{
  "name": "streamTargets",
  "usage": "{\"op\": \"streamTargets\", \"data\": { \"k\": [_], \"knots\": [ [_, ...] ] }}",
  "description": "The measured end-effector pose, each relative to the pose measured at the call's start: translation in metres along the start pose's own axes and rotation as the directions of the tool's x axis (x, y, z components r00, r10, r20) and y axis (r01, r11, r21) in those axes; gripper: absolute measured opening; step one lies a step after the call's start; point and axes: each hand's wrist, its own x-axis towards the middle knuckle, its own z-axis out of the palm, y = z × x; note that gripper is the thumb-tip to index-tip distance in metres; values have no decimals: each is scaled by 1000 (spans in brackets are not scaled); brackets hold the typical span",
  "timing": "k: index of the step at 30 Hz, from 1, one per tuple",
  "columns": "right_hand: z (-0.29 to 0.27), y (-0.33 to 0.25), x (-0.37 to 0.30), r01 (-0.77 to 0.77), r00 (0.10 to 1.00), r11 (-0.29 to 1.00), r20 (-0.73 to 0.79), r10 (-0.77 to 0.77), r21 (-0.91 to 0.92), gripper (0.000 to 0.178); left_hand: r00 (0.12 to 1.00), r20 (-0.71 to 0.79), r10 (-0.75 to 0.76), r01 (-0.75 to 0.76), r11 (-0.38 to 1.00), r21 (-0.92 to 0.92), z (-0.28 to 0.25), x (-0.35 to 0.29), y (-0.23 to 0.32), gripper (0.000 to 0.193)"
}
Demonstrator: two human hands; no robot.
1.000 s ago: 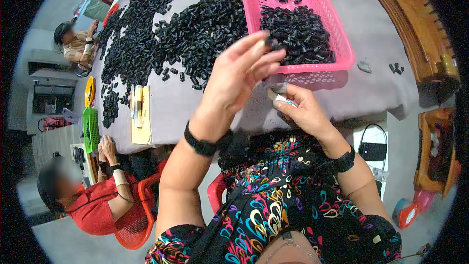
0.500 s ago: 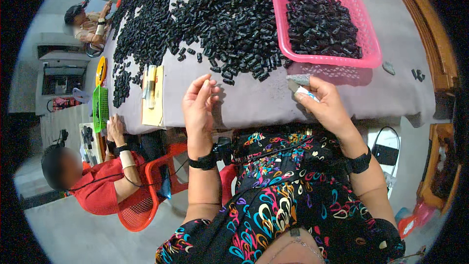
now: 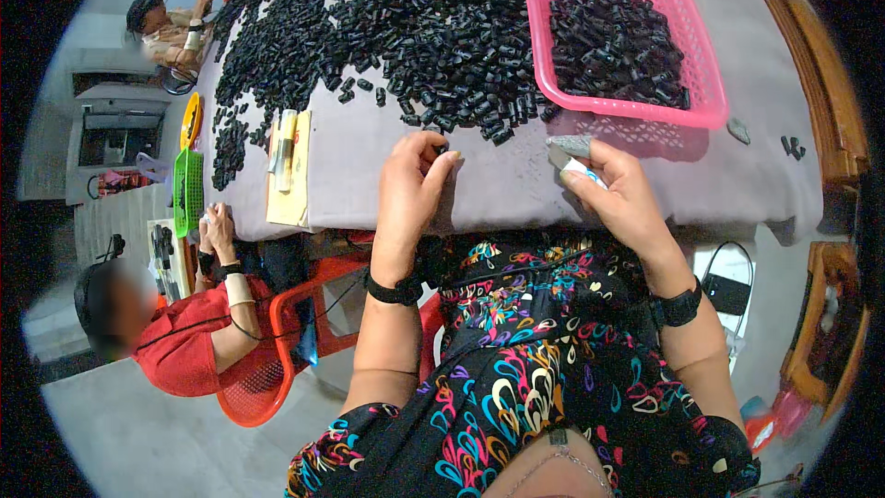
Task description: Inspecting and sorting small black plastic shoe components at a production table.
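Note:
My left hand point(image 3: 413, 186) is closed at the near edge of a large heap of small black cylindrical parts point(image 3: 461, 46). A dark bit, seemingly one small black part point(image 3: 441, 149), shows between its thumb and curled fingers. Farther right, my right hand point(image 3: 619, 192) grips a small blade point(image 3: 560, 160) wrapped in white and blue at its held end. A grey covering point(image 3: 572, 145) sits over a fingertip of that hand, just above the blade. The two hands are apart, both over the grey tablecloth point(image 3: 502, 189).
Beyond my right hand stands a pink basket point(image 3: 710, 97) holding black parts. A grey scrap point(image 3: 738, 130) and a few loose parts point(image 3: 793, 146) lie to its right. At left are a yellow pad point(image 3: 293, 194), a green basket point(image 3: 188, 194) and a seated person in red point(image 3: 189, 341).
My left hand has moved right and its fingers have closed near the heap, with a dark part now showing in them. My right hand keeps its hold on the blade, nearly still.

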Motion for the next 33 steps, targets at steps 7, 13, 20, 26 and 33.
{"op": "streamTargets", "data": {
  "k": [7, 13, 20, 26, 33],
  "knots": [
    [1, -1, 0, -1, 1000, 1000, -1, 1, -21, 28, 997, 17, 73, -75, 978, 197, -2, -1, 6, 13],
    [1, 1, 0, 53, 998, 997, -11, -54, -56, 26, 997, -32, 76, -72, 991, 111, -3, -7, -10, 18],
    [3, -1, -1, 56, 998, 997, -3, -56, -49, 25, 953, 261, -153, 269, 823, -500, 5, -18, 16, 18],
    [5, 3, 1, 87, 996, 996, -8, -87, 7, 25, 831, 535, -154, 554, 323, -767, 24, -21, 28, 24],
    [2, -1, -1, 57, 998, 998, 7, -57, -16, 25, 812, 578, -80, 581, 204, -788, 32, -25, 25, 27]
  ]
}}
